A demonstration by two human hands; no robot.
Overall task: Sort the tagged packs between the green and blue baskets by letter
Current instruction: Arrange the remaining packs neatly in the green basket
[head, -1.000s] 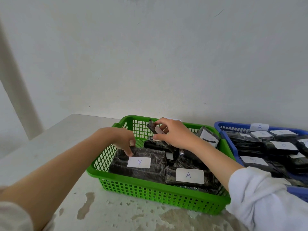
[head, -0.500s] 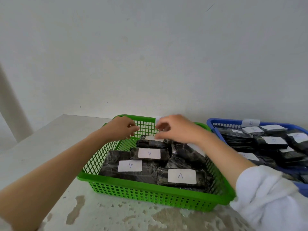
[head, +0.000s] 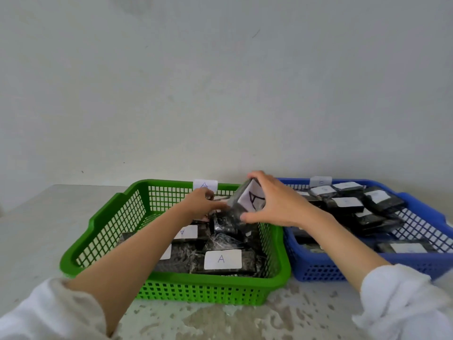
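- Head view, nearest: white sleeves (head: 49,312) on both forearms, over a stained table (head: 220,320).
- Green basket (head: 208,290) sits on the table to the left, its right side touching or just beside the blue basket (head: 343,266).
- The green basket holds dark wrapped packs. The front pack (head: 221,259) lies flat with its white tag reading A. A second pack (head: 186,232) lies behind it, its A tag turned away from the camera.
- Right hand (head: 277,202) grips the held pack (head: 247,202), thumb under the lower edge and fingers curled over the top.
- Held pack is tilted on edge over the far right part of the green basket. Its tag faces the camera and reads A.
- Left hand (head: 201,204) is over the far middle of the green basket, fingers touching the held pack's left edge. Can't tell whether it grips it.
- The blue basket holds more dark packs with white tags, letters too blurred to read.
- Rim tag (head: 205,185) on the green basket's far wall reads A.
- The blue basket's rim label (head: 320,180) is unreadable.
- Plain pale wall (head: 220,82) stands behind both baskets.
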